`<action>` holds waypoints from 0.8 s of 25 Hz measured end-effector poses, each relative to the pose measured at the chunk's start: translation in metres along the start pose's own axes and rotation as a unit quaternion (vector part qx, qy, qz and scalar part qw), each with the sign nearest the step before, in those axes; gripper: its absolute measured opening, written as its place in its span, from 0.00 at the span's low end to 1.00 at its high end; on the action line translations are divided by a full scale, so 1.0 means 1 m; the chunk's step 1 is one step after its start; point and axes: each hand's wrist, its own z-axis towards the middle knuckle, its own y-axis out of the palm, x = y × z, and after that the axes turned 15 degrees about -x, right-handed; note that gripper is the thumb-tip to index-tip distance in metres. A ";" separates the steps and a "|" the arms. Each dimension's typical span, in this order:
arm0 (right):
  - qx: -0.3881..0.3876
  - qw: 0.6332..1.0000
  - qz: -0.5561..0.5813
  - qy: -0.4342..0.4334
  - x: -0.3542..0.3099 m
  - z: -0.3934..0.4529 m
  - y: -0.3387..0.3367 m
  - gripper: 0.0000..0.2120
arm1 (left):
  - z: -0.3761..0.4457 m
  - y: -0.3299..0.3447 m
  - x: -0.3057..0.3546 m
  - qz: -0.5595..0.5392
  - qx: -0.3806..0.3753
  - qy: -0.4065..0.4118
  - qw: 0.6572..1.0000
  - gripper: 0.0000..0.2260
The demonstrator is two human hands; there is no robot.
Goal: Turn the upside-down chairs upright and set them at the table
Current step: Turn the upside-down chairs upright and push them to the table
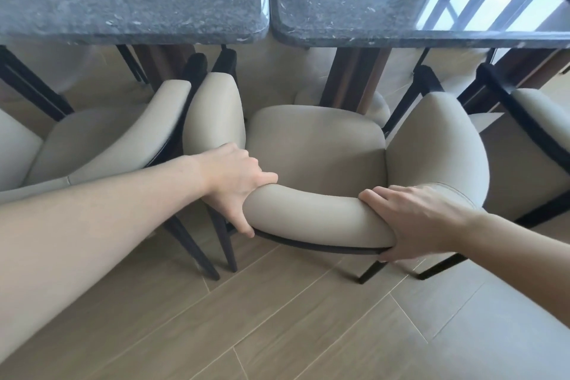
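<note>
Gripping the upright beige armchair's backrest with both hands, left hand and right hand curled round it, I judge only sliding it under the counter ahead remains.

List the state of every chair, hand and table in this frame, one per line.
Middle chair: upright, facing the tables, held by its backrest.
Left chair: upright, at the left table.
Right chair: upright, only partly in view.
Left hand: grips the backrest's left end.
Right hand: grips the backrest's right end.
Left table: pushed against the right one.
Right table: glossy, reflecting windows.
</note>
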 end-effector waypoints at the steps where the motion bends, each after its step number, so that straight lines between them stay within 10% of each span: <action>1: 0.006 1.000 -0.001 0.004 0.002 0.005 -0.001 0.38 | 0.004 -0.001 -0.005 0.004 0.001 -0.007 1.000 0.38; 20: -0.020 1.000 0.002 -0.008 0.012 -0.005 0.007 0.37 | 0.001 -0.009 0.030 -0.021 0.006 -0.023 0.999 0.39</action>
